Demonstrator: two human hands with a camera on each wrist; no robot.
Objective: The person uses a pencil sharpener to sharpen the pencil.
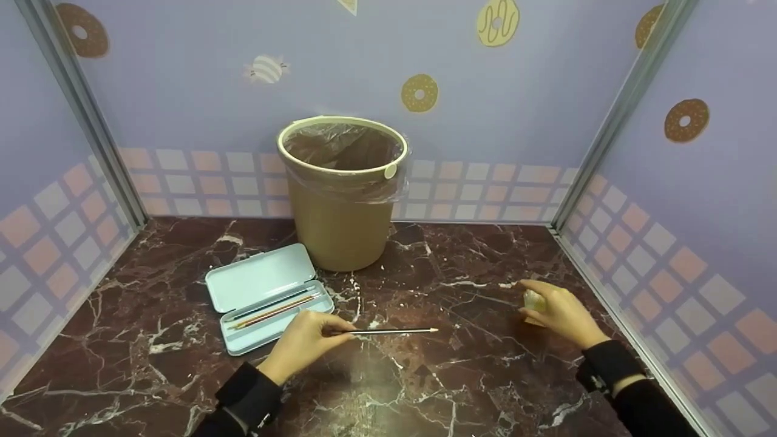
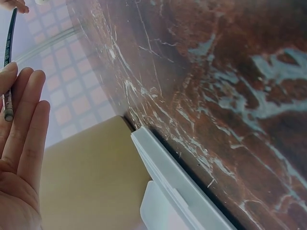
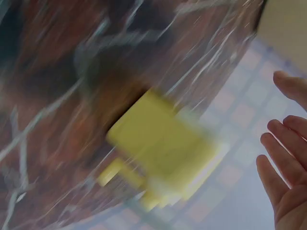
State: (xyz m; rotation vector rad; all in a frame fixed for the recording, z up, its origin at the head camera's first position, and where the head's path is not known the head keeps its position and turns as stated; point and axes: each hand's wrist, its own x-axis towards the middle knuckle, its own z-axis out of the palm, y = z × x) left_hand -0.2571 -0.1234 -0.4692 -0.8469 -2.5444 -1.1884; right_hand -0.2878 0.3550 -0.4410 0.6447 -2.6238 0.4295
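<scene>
My left hand [image 1: 306,340] pinches a dark pencil [image 1: 394,331] near its blunt end, above the table, with the pale sharpened tip pointing right. In the left wrist view the pencil [image 2: 8,48] lies between thumb and fingers, the other fingers straight. Over on the right, my right hand [image 1: 561,312] is beside a yellow boxy object [image 1: 534,306], partly hidden by it in the head view. The right wrist view shows this yellow object [image 3: 163,143] blurred, with a small crank-like arm, like a pencil sharpener; the loosely extended fingers [image 3: 285,158] appear apart from it.
Left of centre lies an open light-blue pencil case [image 1: 261,276] with several pencils [image 1: 276,311] inside. Behind it stands a tan bin [image 1: 340,224] with a clear liner. Pale specks dot the marbled table [image 1: 425,376]. Panels [image 1: 698,200] enclose the back and sides.
</scene>
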